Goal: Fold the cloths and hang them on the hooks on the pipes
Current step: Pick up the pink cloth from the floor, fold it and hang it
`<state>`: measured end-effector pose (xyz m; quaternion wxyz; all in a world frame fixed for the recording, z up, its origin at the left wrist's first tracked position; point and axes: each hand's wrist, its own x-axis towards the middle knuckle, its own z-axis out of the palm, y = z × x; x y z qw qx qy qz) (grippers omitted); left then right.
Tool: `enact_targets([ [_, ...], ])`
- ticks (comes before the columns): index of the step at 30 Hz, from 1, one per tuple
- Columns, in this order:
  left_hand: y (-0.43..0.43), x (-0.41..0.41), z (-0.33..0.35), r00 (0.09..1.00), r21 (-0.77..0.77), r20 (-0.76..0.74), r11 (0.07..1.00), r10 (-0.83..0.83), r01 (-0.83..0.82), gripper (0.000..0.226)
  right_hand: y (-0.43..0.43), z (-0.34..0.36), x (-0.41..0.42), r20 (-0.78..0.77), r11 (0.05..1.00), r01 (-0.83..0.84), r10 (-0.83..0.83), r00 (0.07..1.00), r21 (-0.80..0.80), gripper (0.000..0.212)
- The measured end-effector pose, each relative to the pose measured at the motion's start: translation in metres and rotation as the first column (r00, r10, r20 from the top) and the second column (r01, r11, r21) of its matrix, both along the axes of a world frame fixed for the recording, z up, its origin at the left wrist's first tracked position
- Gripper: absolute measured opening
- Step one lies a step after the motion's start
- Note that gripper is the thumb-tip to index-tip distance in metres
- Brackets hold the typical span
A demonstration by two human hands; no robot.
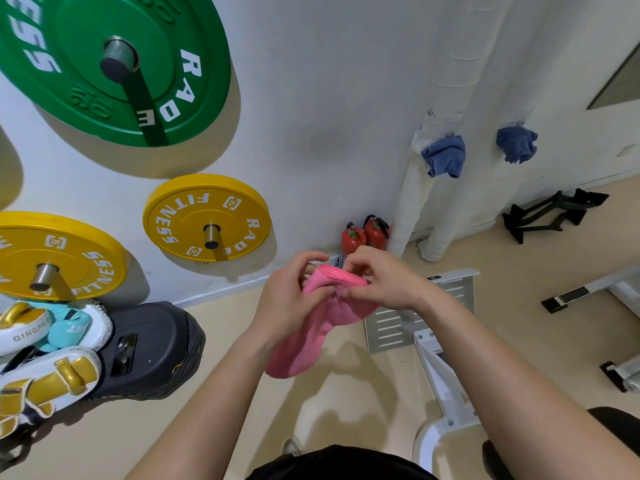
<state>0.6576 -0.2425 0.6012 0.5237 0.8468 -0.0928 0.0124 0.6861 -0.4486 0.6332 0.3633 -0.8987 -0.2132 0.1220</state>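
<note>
Already two blue cloths (444,156) hang on the pipes (420,188), while both hands, left (287,299) and right (384,282), pinch the pink cloth (322,327) mid-fold at chest height, not yet hung.

Centre wall (329,133): open between yellow plate (206,217) and pipes (414,188).
Pipes, upper right: blue cloths (444,155) hang on both.
Pipe foot: extinguishers (365,233) just beside.
Lower right: white frame (433,362) on floor (519,271).
</note>
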Motion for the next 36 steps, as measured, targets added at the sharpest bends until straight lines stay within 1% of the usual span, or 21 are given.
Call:
enact_targets([
  [2, 0.002, 0.001, -0.001, 1.000, -0.075, -0.013, 0.997, 0.020, -0.021, 0.043, 0.006, 0.007, 0.006, -0.008, 0.999, -0.037, 0.037, 0.999, 0.004, 0.014],
  [5, 0.009, 0.000, -0.009, 0.990, -0.171, -0.140, 0.985, -0.001, -0.023, 0.042, 0.018, 0.019, 0.013, -0.014, 0.996, -0.075, 0.076, 0.997, 0.047, 0.010],
  [8, 0.011, -0.003, -0.030, 0.954, -0.228, -0.299, 0.973, -0.029, -0.042, 0.043, 0.030, 0.036, 0.020, -0.008, 0.993, -0.088, 0.089, 0.996, 0.084, 0.015],
  [10, 0.007, -0.007, -0.043, 0.930, -0.306, -0.363, 0.950, -0.053, -0.066, 0.038, 0.033, 0.049, 0.027, 0.035, 0.993, -0.087, 0.085, 0.996, 0.073, 0.021],
  [11, 0.006, -0.009, -0.048, 0.922, -0.324, -0.384, 0.943, -0.059, -0.075, 0.036, 0.033, 0.055, 0.031, 0.068, 0.995, -0.073, 0.069, 0.995, 0.063, 0.020],
  [13, 0.005, -0.013, -0.057, 0.914, -0.295, -0.400, 0.954, -0.065, -0.062, 0.030, 0.028, 0.064, 0.041, 0.126, 0.998, -0.009, 0.002, 0.992, 0.054, 0.015],
  [16, 0.007, -0.022, -0.069, 0.890, -0.241, -0.447, 0.970, -0.093, -0.020, 0.014, 0.010, 0.070, 0.054, 0.183, 0.988, 0.140, -0.148, 0.972, 0.059, 0.011],
  [19, 0.014, -0.027, -0.081, 0.861, -0.229, -0.498, 0.973, -0.103, -0.016, 0.018, -0.010, 0.062, 0.064, 0.222, 0.957, 0.290, -0.289, 0.931, 0.028, 0.005],
  [21, 0.024, -0.027, -0.083, 0.850, -0.265, -0.521, 0.961, -0.072, -0.081, 0.021, -0.023, 0.049, 0.067, 0.230, 0.924, 0.382, -0.371, 0.900, -0.003, 0.005],
  [22, 0.030, -0.026, -0.084, 0.843, -0.326, -0.536, 0.933, -0.051, -0.151, 0.027, -0.030, 0.041, 0.066, 0.230, 0.906, 0.423, -0.411, 0.882, -0.004, 0.010],
  [24, 0.043, -0.022, -0.085, 0.817, -0.465, -0.576, 0.825, -0.006, -0.321, 0.042, -0.041, 0.023, 0.061, 0.223, 0.866, 0.500, -0.490, 0.843, 0.017, 0.019],
  [25, 0.047, -0.019, -0.084, 0.808, -0.516, -0.589, 0.764, 0.011, -0.387, 0.039, -0.045, 0.014, 0.057, 0.209, 0.845, 0.533, -0.528, 0.823, 0.038, 0.021],
  [27, 0.051, -0.012, -0.079, 0.798, -0.554, -0.599, 0.687, 0.063, -0.470, 0.020, -0.048, -0.004, 0.045, 0.162, 0.797, 0.595, -0.603, 0.781, 0.102, 0.020],
  [29, 0.051, -0.004, -0.075, 0.790, -0.529, -0.596, 0.669, 0.144, -0.521, 0.021, -0.046, -0.024, 0.031, 0.119, 0.744, 0.645, -0.666, 0.736, 0.174, 0.019],
  [31, 0.045, 0.005, -0.073, 0.788, -0.443, -0.559, 0.710, 0.258, -0.547, 0.022, -0.040, -0.044, 0.017, 0.079, 0.691, 0.684, -0.715, 0.695, 0.234, 0.018],
  [33, 0.037, 0.011, -0.070, 0.784, -0.284, -0.475, 0.773, 0.400, -0.567, 0.018, -0.036, -0.060, 0.008, 0.036, 0.634, 0.730, -0.761, 0.648, 0.257, 0.018],
  [36, 0.027, 0.015, -0.067, 0.789, -0.036, -0.280, 0.815, 0.547, -0.578, 0.017, -0.035, -0.077, -0.003, -0.013, 0.557, 0.799, -0.819, 0.574, 0.228, 0.017],
])
